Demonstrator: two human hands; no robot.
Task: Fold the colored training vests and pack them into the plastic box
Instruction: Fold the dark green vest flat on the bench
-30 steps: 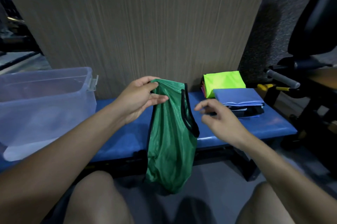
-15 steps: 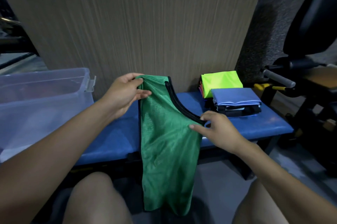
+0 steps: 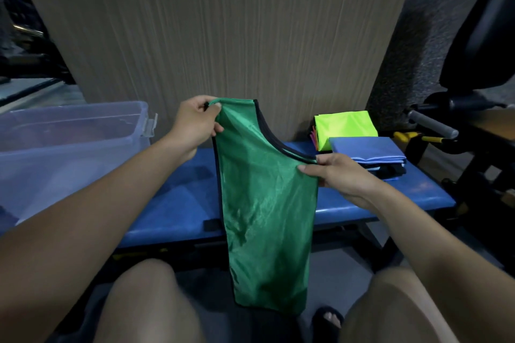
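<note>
A green mesh vest [image 3: 267, 203] with black trim hangs lengthwise in front of the blue bench [image 3: 178, 203], folded in half along its length. My left hand [image 3: 195, 125] pinches its top corner at the shoulder straps. My right hand [image 3: 334, 175] pinches the lower end of the black armhole edge, holding the cloth taut. The clear plastic box [image 3: 69, 142] stands on the bench at the left, with something dark red dimly visible inside. Folded vests lie stacked at the bench's right end: a neon yellow one [image 3: 345, 126] and a blue one [image 3: 367, 149] on top.
A tall cardboard sheet [image 3: 223, 36] stands behind the bench. Dark gym equipment with a grey padded bar [image 3: 432, 126] sits at the right. My bare knees [image 3: 147, 301] are below, with a sandalled foot [image 3: 328, 317] on the grey floor.
My right hand took hold of the black armhole edge and pulled it right. The vest spread from a bunched hang into a flat, taut panel. My left hand rose slightly.
</note>
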